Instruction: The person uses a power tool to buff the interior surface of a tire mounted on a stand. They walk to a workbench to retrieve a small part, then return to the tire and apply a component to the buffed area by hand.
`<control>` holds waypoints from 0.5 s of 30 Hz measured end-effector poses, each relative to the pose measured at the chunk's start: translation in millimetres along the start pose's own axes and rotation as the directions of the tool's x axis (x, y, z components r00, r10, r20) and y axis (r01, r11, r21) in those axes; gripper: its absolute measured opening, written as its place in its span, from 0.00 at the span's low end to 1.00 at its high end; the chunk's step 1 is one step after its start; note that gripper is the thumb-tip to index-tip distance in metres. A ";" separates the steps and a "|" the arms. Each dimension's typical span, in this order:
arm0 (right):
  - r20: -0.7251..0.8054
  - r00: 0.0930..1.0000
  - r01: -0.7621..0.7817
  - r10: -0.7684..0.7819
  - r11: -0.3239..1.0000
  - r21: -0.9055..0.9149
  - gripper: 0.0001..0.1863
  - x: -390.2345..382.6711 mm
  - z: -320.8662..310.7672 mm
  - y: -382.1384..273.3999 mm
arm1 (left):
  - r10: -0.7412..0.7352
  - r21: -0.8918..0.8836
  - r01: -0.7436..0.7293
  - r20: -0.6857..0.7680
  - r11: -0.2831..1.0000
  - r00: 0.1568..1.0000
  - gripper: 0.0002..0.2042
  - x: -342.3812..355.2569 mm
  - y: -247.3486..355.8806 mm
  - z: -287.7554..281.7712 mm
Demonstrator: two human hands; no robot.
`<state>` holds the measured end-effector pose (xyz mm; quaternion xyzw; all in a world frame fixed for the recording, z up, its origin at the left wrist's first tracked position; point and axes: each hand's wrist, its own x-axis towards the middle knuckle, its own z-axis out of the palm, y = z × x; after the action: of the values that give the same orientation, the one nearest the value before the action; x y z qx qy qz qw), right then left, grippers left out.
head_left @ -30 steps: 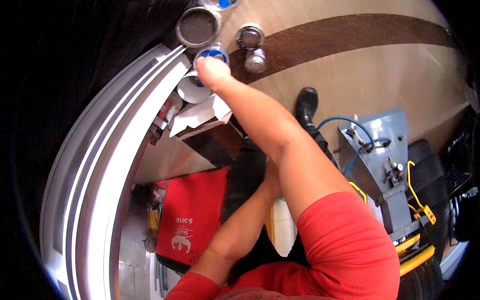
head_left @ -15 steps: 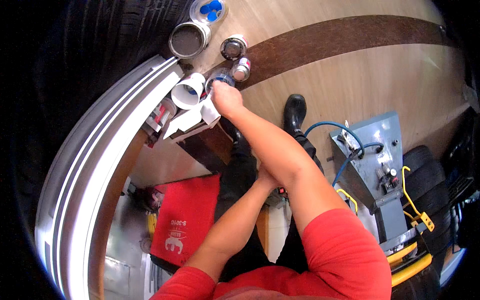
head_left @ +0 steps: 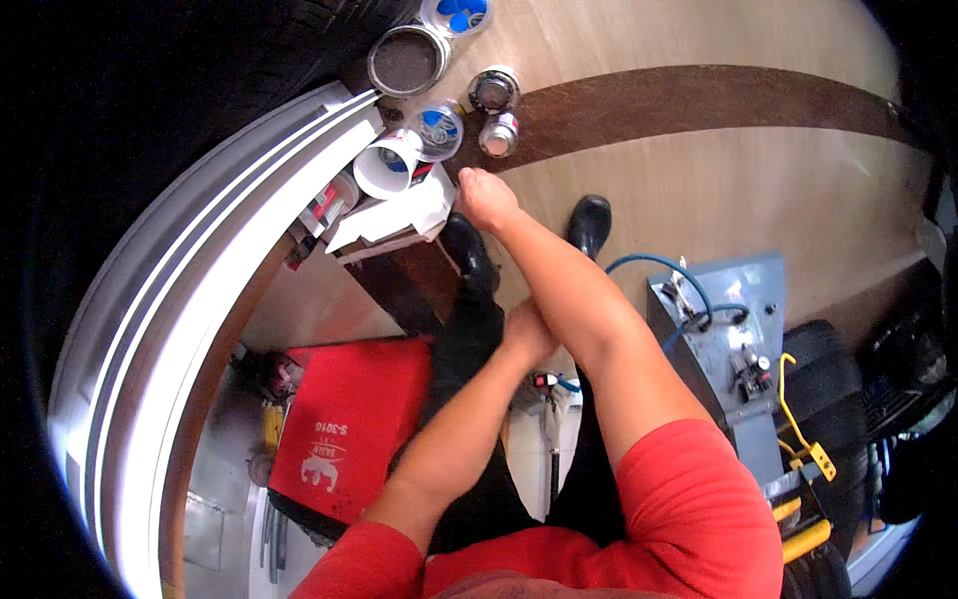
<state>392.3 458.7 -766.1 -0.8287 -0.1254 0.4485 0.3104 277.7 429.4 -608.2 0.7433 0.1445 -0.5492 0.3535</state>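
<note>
My right hand (head_left: 487, 202) is at the end of an outstretched forearm, its fingers curled together; anything pinched in them is too small or hidden to make out. Just beyond it stands a clear plastic jar (head_left: 436, 128) with blue pieces inside. Beside the jar is a white cylindrical container (head_left: 383, 170), its open mouth facing me, and a folded white sheet (head_left: 404, 215) lies below. My left hand (head_left: 529, 331) is against or under my right forearm, which hides its fingers.
Several cans cluster farther out: a large dark-topped can (head_left: 407, 62), two small cans (head_left: 494, 90), and a clear tub (head_left: 456, 14) with blue pieces. A red box-like object (head_left: 349, 429) sits lower left. At right are a grey metal machine (head_left: 728, 319), a blue hose (head_left: 654, 262) and stacked tyres (head_left: 823, 389).
My right hand has drawn back from the clear jar toward me, leaving the jar in full view. The left hand has come more into view beside the right forearm. The whole view has shifted slightly.
</note>
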 end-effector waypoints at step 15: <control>-0.092 0.813 -0.578 0.575 0.816 -0.011 0.10 -549.9 -207.8 113.5 | 0.193 0.326 -0.169 -0.043 0.930 0.980 0.21 -260.5 19.4 -42.7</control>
<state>243.5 19.7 -387.1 -0.8517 0.1359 0.4835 0.1492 227.4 490.0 -355.5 0.8210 -0.0027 -0.5022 0.2716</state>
